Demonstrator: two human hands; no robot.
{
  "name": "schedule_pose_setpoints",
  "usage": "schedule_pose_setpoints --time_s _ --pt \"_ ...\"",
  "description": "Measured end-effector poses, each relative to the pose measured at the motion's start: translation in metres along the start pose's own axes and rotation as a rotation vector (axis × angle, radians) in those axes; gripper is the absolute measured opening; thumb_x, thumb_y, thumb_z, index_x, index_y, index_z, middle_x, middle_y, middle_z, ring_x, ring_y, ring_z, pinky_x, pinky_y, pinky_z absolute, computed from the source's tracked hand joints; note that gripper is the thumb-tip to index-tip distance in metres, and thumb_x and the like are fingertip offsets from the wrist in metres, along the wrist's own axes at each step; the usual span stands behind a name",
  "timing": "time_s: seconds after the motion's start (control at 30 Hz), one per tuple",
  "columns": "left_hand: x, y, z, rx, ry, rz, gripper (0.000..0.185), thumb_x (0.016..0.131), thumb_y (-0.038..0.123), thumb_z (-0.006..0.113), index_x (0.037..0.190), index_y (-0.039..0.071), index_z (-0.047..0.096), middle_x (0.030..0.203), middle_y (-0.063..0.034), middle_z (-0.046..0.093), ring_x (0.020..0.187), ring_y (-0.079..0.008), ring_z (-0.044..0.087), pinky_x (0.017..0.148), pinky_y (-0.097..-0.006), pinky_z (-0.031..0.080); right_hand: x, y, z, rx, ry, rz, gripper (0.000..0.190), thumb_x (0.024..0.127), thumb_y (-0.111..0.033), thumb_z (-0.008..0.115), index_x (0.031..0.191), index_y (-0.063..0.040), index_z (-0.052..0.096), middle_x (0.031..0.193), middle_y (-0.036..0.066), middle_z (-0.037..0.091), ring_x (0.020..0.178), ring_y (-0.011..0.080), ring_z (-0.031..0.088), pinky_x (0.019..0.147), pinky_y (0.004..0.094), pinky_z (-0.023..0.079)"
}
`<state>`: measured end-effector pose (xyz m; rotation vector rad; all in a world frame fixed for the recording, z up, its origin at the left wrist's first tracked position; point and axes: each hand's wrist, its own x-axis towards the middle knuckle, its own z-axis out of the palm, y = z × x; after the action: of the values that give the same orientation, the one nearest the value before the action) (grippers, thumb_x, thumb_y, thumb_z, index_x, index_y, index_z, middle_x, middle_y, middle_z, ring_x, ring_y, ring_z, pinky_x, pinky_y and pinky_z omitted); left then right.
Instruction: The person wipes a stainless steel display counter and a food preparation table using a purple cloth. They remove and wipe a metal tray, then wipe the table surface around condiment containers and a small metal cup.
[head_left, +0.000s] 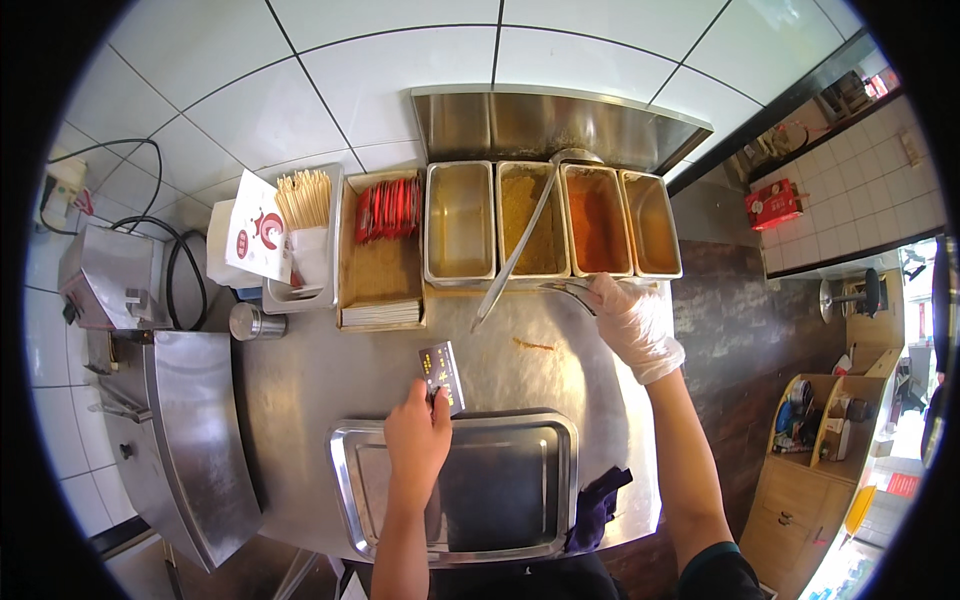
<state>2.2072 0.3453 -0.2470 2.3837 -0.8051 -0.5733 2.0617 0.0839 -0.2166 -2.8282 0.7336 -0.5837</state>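
Observation:
My bare left hand (417, 442) pinches a small stack of dark printed cards (441, 367) above the far rim of a steel tray (341, 480). My right hand (634, 322), in a clear plastic glove, grips a curved metal utensil (571, 291) at the front of several steel containers. The nearest of these is the container of red powder (598, 225). Across the yellowish-brown seasoning container (517, 195) leans a long-handled steel ladle (517, 259), its handle end towards me. A brown smear (534, 344) marks the steel table (495, 360) between my hands.
A cardboard box (382, 277) holds red packets (388, 210) and more cards. Left of it, a bin holds wooden sticks (304, 196). A shaker (257, 322) stands before a steel appliance (195, 427). A dark cloth (600, 510) lies beside the tray.

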Motion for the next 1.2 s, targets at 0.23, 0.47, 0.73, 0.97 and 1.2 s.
schedule_pose_setpoints --time_s 0.23,0.47,0.73,0.97,1.2 --pt "-0.001 -0.002 0.002 0.023 0.030 0.019 0.019 0.092 0.019 0.058 0.083 0.003 0.050 0.054 -0.0099 0.060 0.049 -0.0260 0.062 0.049 -0.0368 0.045 -0.001 -0.007 0.011 -0.062 0.036 0.074 0.016 0.080 -0.008 0.070 0.080 -0.008 0.054 0.060 0.010 0.057 0.055 0.0296 0.058 0.050 0.0379 0.043" --pt "-0.003 -0.001 0.000 -0.006 0.042 -0.001 0.022 0.091 0.020 0.059 0.079 0.004 0.050 0.053 -0.0094 0.059 0.050 -0.0270 0.062 0.049 -0.0376 0.045 -0.040 -0.012 -0.013 -0.234 0.078 -0.083 0.017 0.072 -0.002 0.061 0.072 -0.012 0.048 0.051 0.002 0.043 0.045 0.0213 0.050 0.041 0.0351 0.041" --pt "0.003 0.005 0.000 0.084 0.018 -0.060 0.031 0.090 0.027 0.061 0.073 0.003 0.051 0.057 -0.0120 0.060 0.053 -0.0335 0.059 0.052 -0.0428 0.043 -0.087 0.004 -0.004 0.312 0.144 0.948 0.020 0.088 -0.019 0.062 0.080 -0.001 0.060 0.064 0.015 0.062 0.056 0.0244 0.061 0.057 0.0350 0.048" --pt "0.009 0.019 0.005 0.204 0.002 -0.102 0.033 0.088 0.031 0.063 0.071 0.003 0.058 0.063 -0.0132 0.063 0.061 -0.0351 0.062 0.056 -0.0444 0.046 -0.086 -0.010 0.038 0.454 0.123 0.842 0.024 0.089 -0.018 0.064 0.076 0.001 0.059 0.062 0.006 0.058 0.058 0.0088 0.049 0.052 0.0294 0.042" --pt "0.015 0.028 0.022 0.238 -0.006 -0.102 0.028 0.085 0.030 0.065 0.076 0.004 0.063 0.066 -0.0136 0.065 0.065 -0.0365 0.063 0.061 -0.0468 0.049 -0.071 -0.068 0.055 0.481 0.003 0.901 0.016 0.087 -0.018 0.064 0.080 -0.005 0.059 0.065 0.018 0.061 0.058 0.0340 0.060 0.057 0.0391 0.047"
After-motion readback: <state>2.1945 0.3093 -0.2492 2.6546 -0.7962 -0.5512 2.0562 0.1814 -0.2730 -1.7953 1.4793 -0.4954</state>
